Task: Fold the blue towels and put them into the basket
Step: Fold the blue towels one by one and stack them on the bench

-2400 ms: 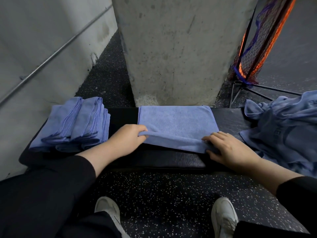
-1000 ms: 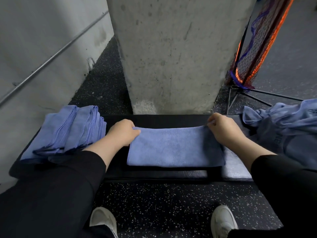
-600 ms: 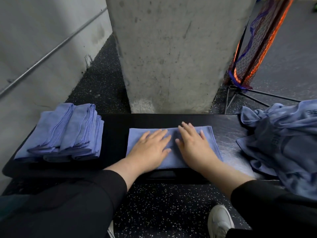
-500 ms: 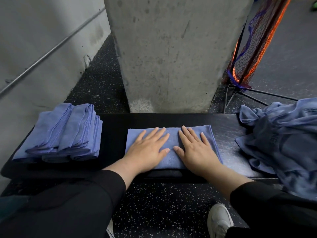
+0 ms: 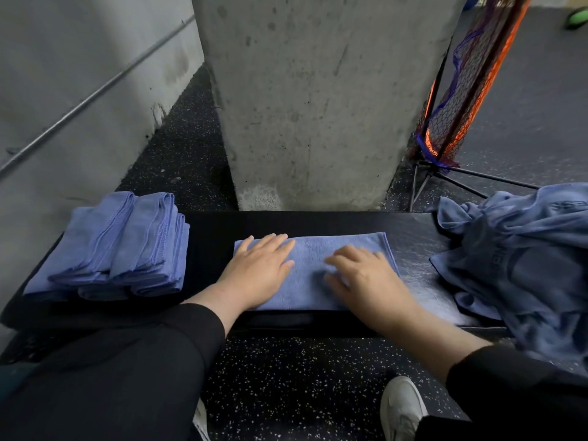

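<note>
Both palms flat, fingers spread: left hand [image 5: 259, 275] and right hand [image 5: 366, 281] press the folded towel [image 5: 310, 259] on the bench [image 5: 210, 246].

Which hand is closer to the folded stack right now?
Left. The left hand lies flat on the towel's left end, beside the folded stack; the right hand is on its right half, farther away.

Dim even light, glare on bench [image 5: 413, 249], blurred right hand [image 5: 366, 281], wide-angle edge bending
</note>
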Tool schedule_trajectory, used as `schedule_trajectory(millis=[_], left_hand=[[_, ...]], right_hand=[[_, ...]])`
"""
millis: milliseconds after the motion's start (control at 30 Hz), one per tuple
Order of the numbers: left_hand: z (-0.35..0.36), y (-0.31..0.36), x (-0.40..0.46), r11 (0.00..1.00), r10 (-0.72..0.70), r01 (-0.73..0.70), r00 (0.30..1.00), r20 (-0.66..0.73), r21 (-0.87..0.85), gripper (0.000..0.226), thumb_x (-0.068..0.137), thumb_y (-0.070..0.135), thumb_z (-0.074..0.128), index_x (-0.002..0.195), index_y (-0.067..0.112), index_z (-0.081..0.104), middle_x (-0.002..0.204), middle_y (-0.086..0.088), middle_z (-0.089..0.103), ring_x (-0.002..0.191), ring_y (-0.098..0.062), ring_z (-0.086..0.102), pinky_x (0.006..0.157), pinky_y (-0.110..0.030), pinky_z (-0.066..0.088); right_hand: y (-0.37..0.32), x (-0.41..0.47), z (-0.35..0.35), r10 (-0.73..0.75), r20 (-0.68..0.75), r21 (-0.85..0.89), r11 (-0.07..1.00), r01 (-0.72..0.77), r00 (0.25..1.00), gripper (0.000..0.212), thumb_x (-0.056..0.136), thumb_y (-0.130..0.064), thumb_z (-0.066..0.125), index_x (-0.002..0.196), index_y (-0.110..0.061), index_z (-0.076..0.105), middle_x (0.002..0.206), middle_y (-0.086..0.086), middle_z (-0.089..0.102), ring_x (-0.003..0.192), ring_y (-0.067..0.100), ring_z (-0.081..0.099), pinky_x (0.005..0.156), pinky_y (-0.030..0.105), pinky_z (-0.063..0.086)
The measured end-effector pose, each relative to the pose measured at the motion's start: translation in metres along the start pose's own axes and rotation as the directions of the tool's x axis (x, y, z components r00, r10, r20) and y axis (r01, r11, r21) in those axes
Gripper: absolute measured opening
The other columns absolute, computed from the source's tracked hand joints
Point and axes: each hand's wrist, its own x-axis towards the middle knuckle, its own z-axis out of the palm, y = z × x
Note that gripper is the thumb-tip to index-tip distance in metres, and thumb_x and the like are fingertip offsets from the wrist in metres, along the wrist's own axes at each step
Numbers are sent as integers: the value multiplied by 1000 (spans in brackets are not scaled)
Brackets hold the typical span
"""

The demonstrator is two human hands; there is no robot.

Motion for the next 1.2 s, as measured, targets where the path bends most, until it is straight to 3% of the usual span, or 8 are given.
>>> schedule_trajectory(millis=[100,167,300,567,800,933,1000,1200], left_hand=[[-3,-1,2,1000,-10,12,997,-80,23,45,108,34,31,152,26,35,157,7,34,145,-14,30,120,-44,20],[-5,-3,2,1000,-14,17,993,-116,22,42,106,29,35,148,26,41,147,8,44,133,-16,41,112,-40,28],[-5,-11,-3,998,-56,61,989,-139,33,32,102,24,39,129,30,54,122,11,52,109,-15,49,97,-36,35],[-6,-28,-37,999,-27,29,991,-131,20,30,101,29,42,123,28,63,110,12,54,102,-14,49,93,-33,36],[-10,-30,-63,995,99,-103,982,-160,-18,39,98,45,51,134,33,58,131,11,47,122,-12,45,106,-37,35],[-10,-40,-62,988,145,-148,986,-87,-35,42,100,52,46,139,38,53,145,12,41,138,-8,32,113,-37,26],[-11,-43,-60,985,157,-163,982,-102,-52,38,100,49,49,134,35,58,143,11,43,138,-9,34,112,-36,27],[-13,-43,-60,976,192,-204,971,-144,-74,25,99,35,55,123,32,62,135,13,46,132,-8,37,111,-36,29]], right_hand=[[-23,-14,-2,35,109,-38,999,-31,993,35,96,-46,40,98,-24,67,94,-4,60,89,24,61,71,39,49],[-27,-19,1,148,196,-83,987,-134,969,32,100,-47,40,103,-26,63,100,-5,55,95,23,57,76,39,47],[-29,-10,5,271,176,-179,954,-240,946,37,100,-53,34,108,-25,58,109,-3,53,103,24,53,87,41,45],[-6,41,23,252,151,-170,959,-226,956,29,96,-39,47,116,-21,56,120,2,53,113,29,51,106,48,34],[22,66,24,150,201,57,985,-165,968,29,95,-22,52,122,-29,62,132,-9,51,129,16,44,117,57,17],[17,42,26,-83,-18,100,991,84,996,20,95,-33,50,106,-29,67,112,-11,59,105,20,60,100,46,40],[11,24,23,-212,-15,131,968,212,977,23,98,-42,48,106,-31,65,108,-13,57,99,15,59,94,42,44],[12,-24,25,-407,188,77,914,399,894,59,91,-70,50,135,-30,55,143,-6,48,142,13,38,120,44,24]])
